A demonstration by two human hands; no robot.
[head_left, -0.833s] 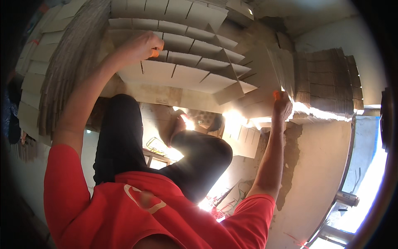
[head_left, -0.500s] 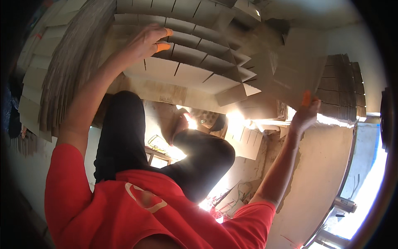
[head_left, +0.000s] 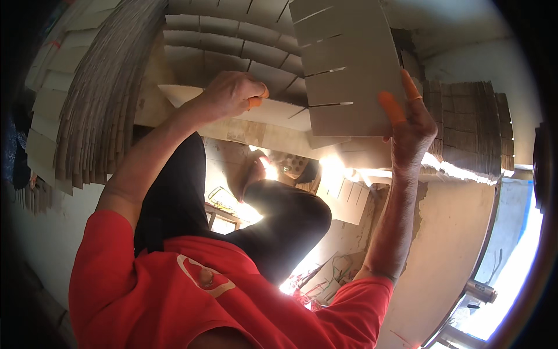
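Several slotted cardboard divider strips (head_left: 218, 61) stand on edge in rows on the work surface. My left hand (head_left: 232, 96), with orange finger covers, is closed at the top edge of the nearest divider strip (head_left: 285, 114), its fingertips pinched there. In my right hand (head_left: 412, 128), also with orange finger covers, is a slotted cardboard sheet (head_left: 354, 70), gripped at its lower right edge. The sheet is raised and hides the right end of the rows. Its open slots face left.
A tall stack of cardboard pieces (head_left: 107, 93) leans at the left. More stacked slotted cardboard (head_left: 465, 125) lies at the right. Below the table edge (head_left: 261, 135) are my bent legs (head_left: 279, 215) and a loose slotted piece (head_left: 343, 198). A metal cylinder (head_left: 481, 291) is at lower right.
My right hand has brought the cardboard sheet leftward over the rows' right end. My left hand has moved nearer and to the right, down to the nearest strip.
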